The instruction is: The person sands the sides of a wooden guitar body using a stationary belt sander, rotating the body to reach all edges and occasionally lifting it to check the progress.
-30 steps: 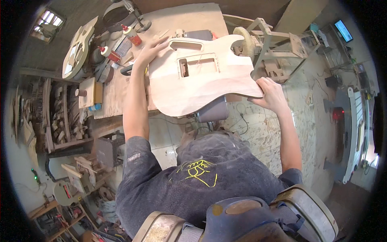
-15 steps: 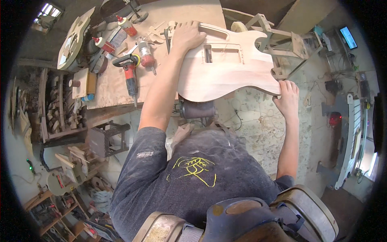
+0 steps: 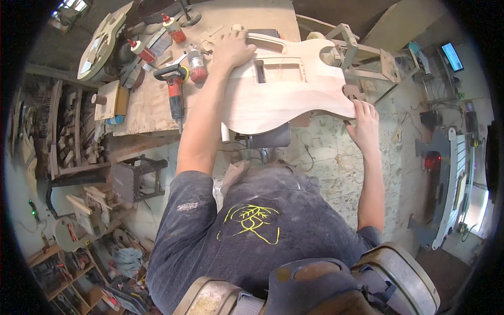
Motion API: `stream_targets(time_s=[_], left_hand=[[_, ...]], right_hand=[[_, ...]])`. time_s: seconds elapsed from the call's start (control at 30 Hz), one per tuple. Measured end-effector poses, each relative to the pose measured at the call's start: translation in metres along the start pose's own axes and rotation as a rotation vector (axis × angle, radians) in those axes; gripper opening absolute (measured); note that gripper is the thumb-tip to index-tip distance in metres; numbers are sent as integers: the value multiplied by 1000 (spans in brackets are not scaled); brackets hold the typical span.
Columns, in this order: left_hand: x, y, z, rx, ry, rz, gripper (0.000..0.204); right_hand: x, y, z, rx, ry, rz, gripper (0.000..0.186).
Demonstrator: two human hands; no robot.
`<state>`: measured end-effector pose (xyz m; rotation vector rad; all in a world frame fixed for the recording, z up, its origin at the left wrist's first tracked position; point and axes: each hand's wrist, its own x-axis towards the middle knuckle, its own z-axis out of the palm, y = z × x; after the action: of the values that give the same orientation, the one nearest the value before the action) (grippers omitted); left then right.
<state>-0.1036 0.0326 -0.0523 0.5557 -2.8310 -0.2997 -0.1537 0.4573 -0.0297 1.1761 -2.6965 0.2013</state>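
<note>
A pale, unpainted wooden guitar body (image 3: 283,105) lies flat in front of me, over the bench's right-hand front part. Routed cavities (image 3: 286,73) show in its upper face. My left hand (image 3: 234,50) is closed on its far left edge, fingers curled over the rim beside a long slot. At the right, my right hand (image 3: 365,125) grips the tip of the near horn, thumb on the near side. Beneath the body's near edge, a dark machine part (image 3: 270,139) sticks out; the rest of it is hidden.
On the wooden bench (image 3: 144,113), left of my left forearm, lie a red and black angle grinder (image 3: 174,94), a red and grey power tool (image 3: 196,64) and two glue bottles (image 3: 173,29). Another guitar body (image 3: 100,47) stands farther left. A wooden frame (image 3: 349,47) rises beyond the right end.
The guitar body has slid left along with both hands, which keep their hold on it. More of the dark machine part shows beneath its near edge.
</note>
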Motion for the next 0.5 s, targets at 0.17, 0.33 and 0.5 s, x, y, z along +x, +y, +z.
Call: stream_targets(time_s=[0.17, 0.33, 0.5], left_hand=[[-15, -40, -22, 49, -63, -65, 64], [-8, -45, -20, 95, -112, -36, 66], [10, -17, 7, 39, 4, 97, 66]], right_hand=[[5, -38, 9, 27, 43, -16, 75], [-8, -52, 14, 84, 64, 16, 69], [-36, -48, 8, 64, 120, 81, 65]])
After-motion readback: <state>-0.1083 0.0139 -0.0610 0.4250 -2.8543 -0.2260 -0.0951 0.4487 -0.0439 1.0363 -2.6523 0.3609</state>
